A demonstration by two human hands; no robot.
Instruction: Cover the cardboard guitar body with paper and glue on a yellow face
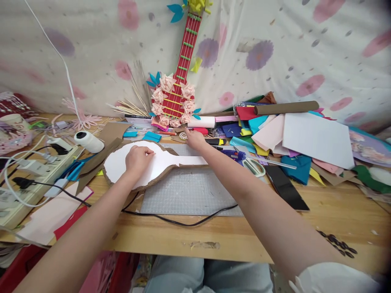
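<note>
Clock: centred on grey cutting mat [189, 191], 12 = away from me.
L hand [137, 162]: at 10 o'clock, palm down on wide part of white/brn cutout [163, 162]; fingers curled, thumb & index tips close tog.; can't tell if anything's pinched btwn them.
R hand [195, 140]: at 12, stretched past the cutout's neck, fingertips down by small ring-shaped roll [183, 135]; grip part hidden, can't tell if I've got hold of it.
Cutout: guitar-like outline, white face on ragged brn backing; wide end abt 10, neck running to 12 along mat's far part, its end hidden by my R forearm.
Red guitar [183, 61]: at 12, upright vs. flowered curtain [100, 44], pink paper flowers round its body.
Spool [89, 141]: white, 10 o'clock, tilted.
Power strip [67, 158]: 9 o'clock, plugs in.
Glue gun [231, 154]: blue, 2 o'clock, scissors [255, 167] just beside.
Phone [287, 187]: blk, 3 o'clock.
Paper pile [317, 140]: mixed colours, 2 o'clock.
Ovals [339, 244]: small, blk, near 4.
Cable [189, 224]: blk, looping at 6.
</note>
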